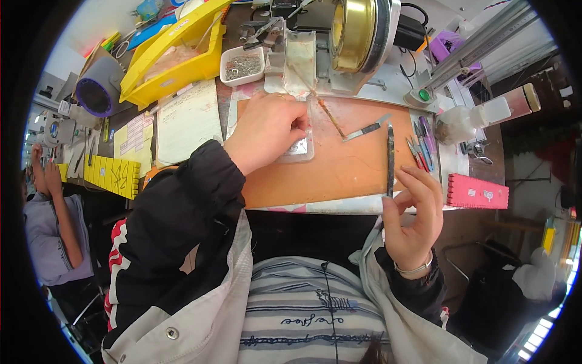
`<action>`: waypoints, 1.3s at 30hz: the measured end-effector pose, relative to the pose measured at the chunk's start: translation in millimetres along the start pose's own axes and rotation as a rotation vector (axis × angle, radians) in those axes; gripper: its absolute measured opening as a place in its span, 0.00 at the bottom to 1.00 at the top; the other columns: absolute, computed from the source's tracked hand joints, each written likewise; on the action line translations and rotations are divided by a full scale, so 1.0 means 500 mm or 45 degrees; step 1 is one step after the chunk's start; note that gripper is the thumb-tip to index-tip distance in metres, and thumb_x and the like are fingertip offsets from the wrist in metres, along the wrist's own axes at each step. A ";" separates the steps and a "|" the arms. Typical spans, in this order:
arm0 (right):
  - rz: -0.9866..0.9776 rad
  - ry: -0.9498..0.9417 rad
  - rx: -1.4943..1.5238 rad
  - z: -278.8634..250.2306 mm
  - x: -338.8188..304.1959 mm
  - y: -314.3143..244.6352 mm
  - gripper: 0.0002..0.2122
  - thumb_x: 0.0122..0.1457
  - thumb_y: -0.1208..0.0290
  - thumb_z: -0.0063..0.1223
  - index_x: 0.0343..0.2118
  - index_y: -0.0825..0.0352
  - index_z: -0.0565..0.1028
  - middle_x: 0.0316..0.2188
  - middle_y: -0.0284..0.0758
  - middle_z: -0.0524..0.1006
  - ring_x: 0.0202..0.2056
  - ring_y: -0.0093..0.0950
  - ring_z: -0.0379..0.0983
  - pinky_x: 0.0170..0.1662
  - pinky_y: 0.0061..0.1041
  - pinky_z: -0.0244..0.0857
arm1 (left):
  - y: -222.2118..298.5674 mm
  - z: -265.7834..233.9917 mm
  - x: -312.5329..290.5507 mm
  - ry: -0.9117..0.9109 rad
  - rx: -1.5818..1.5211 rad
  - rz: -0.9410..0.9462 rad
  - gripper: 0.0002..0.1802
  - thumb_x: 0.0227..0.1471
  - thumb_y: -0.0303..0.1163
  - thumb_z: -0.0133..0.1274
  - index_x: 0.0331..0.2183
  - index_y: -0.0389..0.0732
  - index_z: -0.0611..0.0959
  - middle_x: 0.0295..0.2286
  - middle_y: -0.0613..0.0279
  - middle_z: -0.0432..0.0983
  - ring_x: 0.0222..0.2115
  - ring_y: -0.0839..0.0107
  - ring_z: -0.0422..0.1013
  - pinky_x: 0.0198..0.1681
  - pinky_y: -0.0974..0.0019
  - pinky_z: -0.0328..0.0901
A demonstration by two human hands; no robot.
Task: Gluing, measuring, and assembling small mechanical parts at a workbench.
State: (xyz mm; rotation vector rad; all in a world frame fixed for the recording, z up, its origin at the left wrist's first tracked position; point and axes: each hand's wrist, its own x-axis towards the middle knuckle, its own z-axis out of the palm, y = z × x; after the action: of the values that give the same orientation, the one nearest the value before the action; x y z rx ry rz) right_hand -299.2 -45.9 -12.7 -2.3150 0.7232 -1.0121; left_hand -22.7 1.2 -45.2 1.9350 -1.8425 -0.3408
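My left hand (270,130) bends over a small clear plastic box (305,155), its thumb and fingers pinched together at the box's edge. Whatever lies between those fingertips is hidden or too small to name. My right hand (418,212) is beside the board's right front, thumb and forefinger apart. Near these fingertips a slim dark stick-like tool (390,155) lies on the orange work board (339,182); whether the thumb touches its lower end I cannot tell. Farther back on the board are a knife-like metal blade (367,129) and a thin brown stick (330,118).
Beyond the board stand a brass-coloured wheel machine (351,36), a white dish of small metal pieces (242,65) and a yellow bin (173,60). Pens (421,145), a glass bottle (458,123) and a pink block (478,191) are at right. Another person (57,230) sits at left.
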 end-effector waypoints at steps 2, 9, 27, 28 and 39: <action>-0.001 -0.053 0.031 0.010 0.017 -0.006 0.19 0.45 0.85 0.61 0.44 0.68 0.76 0.44 0.41 0.74 0.22 0.18 0.71 0.23 0.15 0.63 | 0.000 -0.001 -0.004 0.073 0.020 0.071 0.07 0.41 0.27 0.60 0.25 0.41 0.78 0.25 0.60 0.75 0.32 0.58 0.72 0.37 0.58 0.62; 0.077 -0.327 0.047 0.063 0.082 -0.014 0.14 0.49 0.78 0.62 0.41 0.65 0.77 0.38 0.37 0.77 0.23 0.26 0.75 0.26 0.22 0.68 | 0.031 -0.061 -0.047 0.291 0.049 0.146 0.14 0.38 0.24 0.63 0.29 0.43 0.76 0.23 0.66 0.76 0.27 0.63 0.72 0.37 0.62 0.60; 0.350 -0.469 0.646 0.123 0.178 -0.075 0.03 0.57 0.77 0.56 0.30 0.69 0.74 0.22 0.35 0.74 0.20 0.24 0.69 0.24 0.21 0.61 | 0.057 -0.160 -0.063 0.511 0.043 0.720 0.16 0.28 0.24 0.65 0.28 0.42 0.81 0.30 0.66 0.78 0.30 0.64 0.72 0.34 0.62 0.63; 0.411 -0.512 0.738 0.122 0.180 -0.075 0.03 0.59 0.76 0.54 0.31 0.69 0.73 0.22 0.32 0.74 0.20 0.20 0.68 0.24 0.19 0.60 | 0.057 -0.162 -0.060 0.520 0.042 0.728 0.16 0.28 0.24 0.65 0.28 0.42 0.81 0.30 0.66 0.78 0.30 0.64 0.72 0.34 0.62 0.63; 0.875 -0.278 1.454 0.163 0.212 -0.099 0.06 0.66 0.68 0.46 0.35 0.65 0.69 0.25 0.24 0.68 0.20 0.11 0.58 0.23 0.11 0.51 | 0.001 -0.254 0.067 0.669 -0.824 0.186 0.08 0.47 0.15 0.56 0.31 0.35 0.77 0.28 0.62 0.75 0.27 0.74 0.72 0.31 0.72 0.68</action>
State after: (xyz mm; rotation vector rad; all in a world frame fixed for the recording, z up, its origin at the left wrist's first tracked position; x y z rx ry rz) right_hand -161.9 -58.8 22.8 -1.0396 0.5507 -0.5689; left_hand 39.0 -13.4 70.0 1.2816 -1.3029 -0.2957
